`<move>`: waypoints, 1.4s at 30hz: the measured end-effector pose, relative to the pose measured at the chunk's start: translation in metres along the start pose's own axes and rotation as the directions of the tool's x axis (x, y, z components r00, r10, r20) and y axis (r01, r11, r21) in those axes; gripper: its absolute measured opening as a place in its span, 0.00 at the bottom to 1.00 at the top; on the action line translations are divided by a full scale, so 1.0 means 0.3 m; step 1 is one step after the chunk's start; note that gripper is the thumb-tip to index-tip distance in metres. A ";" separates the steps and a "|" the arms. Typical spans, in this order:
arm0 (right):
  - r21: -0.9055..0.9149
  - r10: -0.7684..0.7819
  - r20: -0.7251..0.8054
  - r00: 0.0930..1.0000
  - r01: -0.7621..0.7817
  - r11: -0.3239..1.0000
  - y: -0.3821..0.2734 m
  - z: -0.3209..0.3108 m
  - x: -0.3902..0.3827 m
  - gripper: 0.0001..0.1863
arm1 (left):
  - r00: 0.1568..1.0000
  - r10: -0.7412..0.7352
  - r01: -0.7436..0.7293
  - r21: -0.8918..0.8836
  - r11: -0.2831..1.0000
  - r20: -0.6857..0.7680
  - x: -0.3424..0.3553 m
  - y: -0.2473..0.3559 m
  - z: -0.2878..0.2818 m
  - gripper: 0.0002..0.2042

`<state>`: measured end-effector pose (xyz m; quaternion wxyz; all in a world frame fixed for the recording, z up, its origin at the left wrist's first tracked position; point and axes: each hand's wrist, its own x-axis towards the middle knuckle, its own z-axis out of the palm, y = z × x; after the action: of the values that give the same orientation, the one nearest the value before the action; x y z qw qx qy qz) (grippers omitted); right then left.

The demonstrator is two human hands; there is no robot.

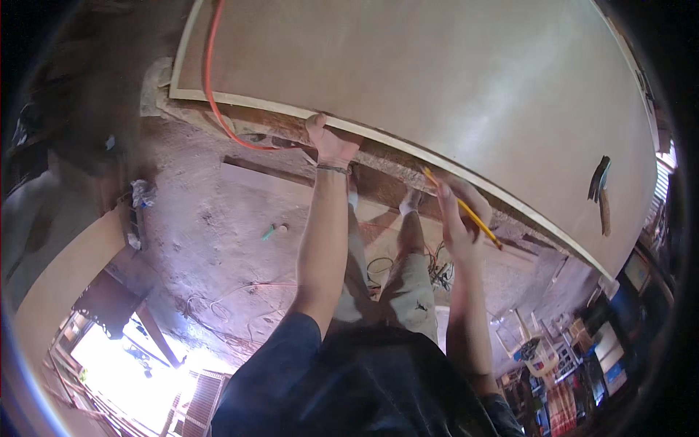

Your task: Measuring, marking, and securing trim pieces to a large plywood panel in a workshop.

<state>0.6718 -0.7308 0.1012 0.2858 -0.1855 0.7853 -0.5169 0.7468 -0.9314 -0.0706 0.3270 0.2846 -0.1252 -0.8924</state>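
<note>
A large flat wooden panel point(408, 65) with a pale edge strip stretches across in front of me. My left hand point(335, 143) grips its near edge, thumb over the strip and fingers underneath, mostly hidden. In my right hand point(464, 218) is a yellow pencil point(475, 217), held slantwise just short of the same edge, farther right. A hammer point(603, 193) with a dark head and wooden handle lies on the panel toward the right.
An orange hose point(210, 80) runs over the panel's left corner and down past its edge. Below, cables point(440, 269) and a small green object point(269, 232) lie on the dusty floor point(218, 211). A chair-like frame point(535, 349) and clutter stand at the lower right.
</note>
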 end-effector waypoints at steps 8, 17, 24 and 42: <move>-0.011 -0.159 -0.268 0.950 0.162 0.987 0.097 0.143 0.086 0.09 | 0.979 -0.095 0.116 -0.106 0.988 0.183 -0.002 -0.007 0.008 0.35; 0.147 -0.085 -0.296 0.951 0.133 0.980 0.122 0.156 0.087 0.14 | 0.994 -0.069 0.080 -0.134 0.988 0.079 -0.023 0.006 0.033 0.38; 0.167 -0.159 -0.207 0.965 0.195 0.966 0.136 0.124 0.118 0.16 | 0.994 0.106 -0.106 0.018 0.994 0.012 -0.064 0.020 0.154 0.53; -0.015 -0.321 -0.404 0.857 0.344 0.939 0.152 0.171 0.143 0.17 | 0.989 0.106 -0.085 -0.192 0.978 0.102 0.003 -0.110 0.085 0.51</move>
<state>0.6719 -0.7742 0.0329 0.0309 -0.2004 0.7678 -0.6078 0.7143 -0.9060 -0.0640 0.3875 0.1959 -0.0724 -0.8979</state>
